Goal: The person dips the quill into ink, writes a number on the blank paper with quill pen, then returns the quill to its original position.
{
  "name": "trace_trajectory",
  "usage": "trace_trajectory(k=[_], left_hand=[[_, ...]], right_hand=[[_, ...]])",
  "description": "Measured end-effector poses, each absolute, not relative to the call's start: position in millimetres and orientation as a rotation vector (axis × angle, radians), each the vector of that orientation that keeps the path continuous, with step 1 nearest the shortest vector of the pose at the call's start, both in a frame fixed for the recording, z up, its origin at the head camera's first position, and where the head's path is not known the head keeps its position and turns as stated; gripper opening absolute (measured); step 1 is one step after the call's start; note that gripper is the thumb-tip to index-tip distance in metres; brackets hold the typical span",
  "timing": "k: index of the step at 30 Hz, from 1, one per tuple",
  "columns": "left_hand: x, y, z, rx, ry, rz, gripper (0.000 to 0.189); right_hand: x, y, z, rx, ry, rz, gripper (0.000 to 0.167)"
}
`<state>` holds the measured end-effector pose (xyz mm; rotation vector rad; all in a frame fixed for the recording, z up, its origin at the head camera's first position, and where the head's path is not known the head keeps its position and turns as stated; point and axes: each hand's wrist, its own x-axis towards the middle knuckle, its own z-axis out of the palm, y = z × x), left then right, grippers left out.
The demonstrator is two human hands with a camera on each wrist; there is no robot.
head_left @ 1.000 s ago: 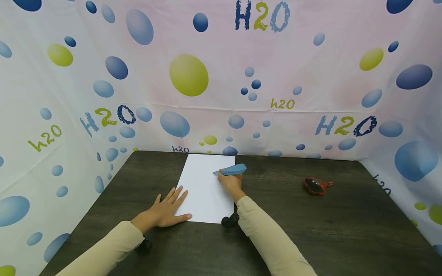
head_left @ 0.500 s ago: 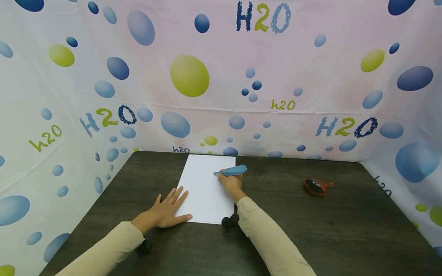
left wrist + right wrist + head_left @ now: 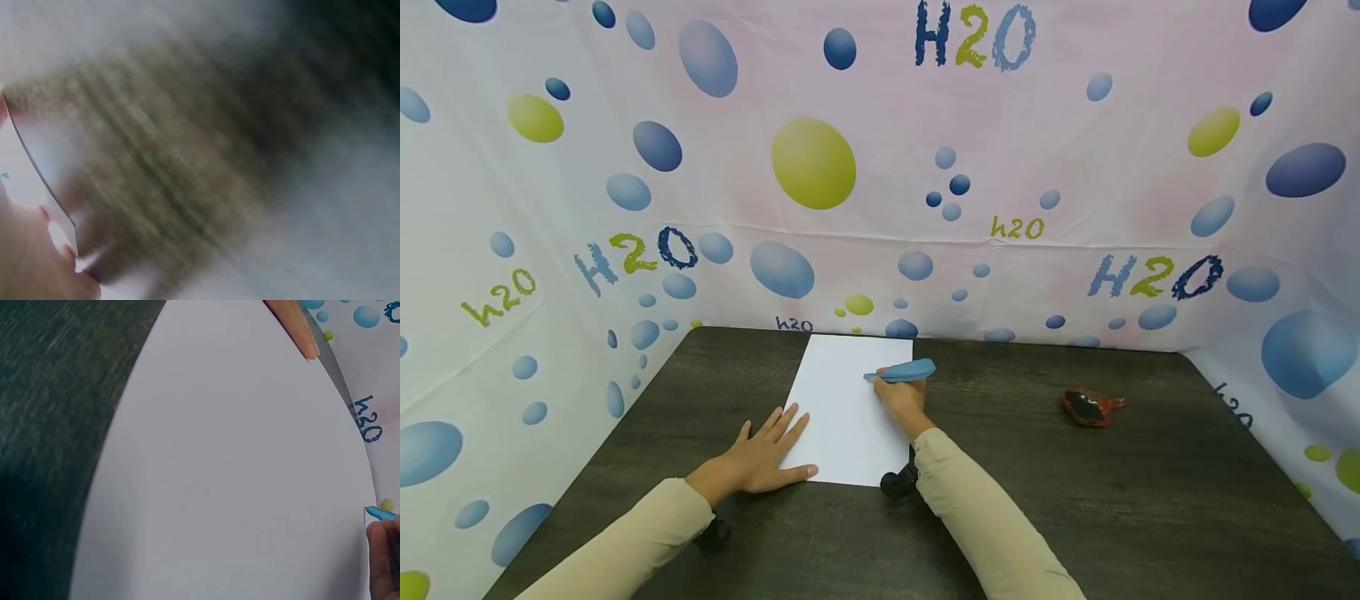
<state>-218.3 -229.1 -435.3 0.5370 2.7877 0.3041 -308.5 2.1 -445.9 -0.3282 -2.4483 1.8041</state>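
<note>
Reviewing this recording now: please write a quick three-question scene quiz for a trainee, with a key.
1. Which hand holds the blue pen?
2. True or false: the reddish object lies on the table, apart from the white paper.
3. Where does the left hand rest?
a) across the paper's lower left corner
b) on the pen
c) on the right sleeve

Key: 1. the right hand; 2. true; 3. a

The left hand [image 3: 762, 461] rests on a white sheet [image 3: 850, 429] while the right hand [image 3: 905, 402] grips a blue pen [image 3: 913, 370] above it.
</note>
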Motion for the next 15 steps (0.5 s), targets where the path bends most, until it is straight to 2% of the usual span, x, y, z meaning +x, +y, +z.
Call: trace_trajectory(k=[15], left_hand=[[-220.8,-231.3,-438.8,0.529,2.77,0.298,0.094]], right_hand=[[-306.3,-0.7,-446.6,-0.26,-2.49,1.802,0.01]])
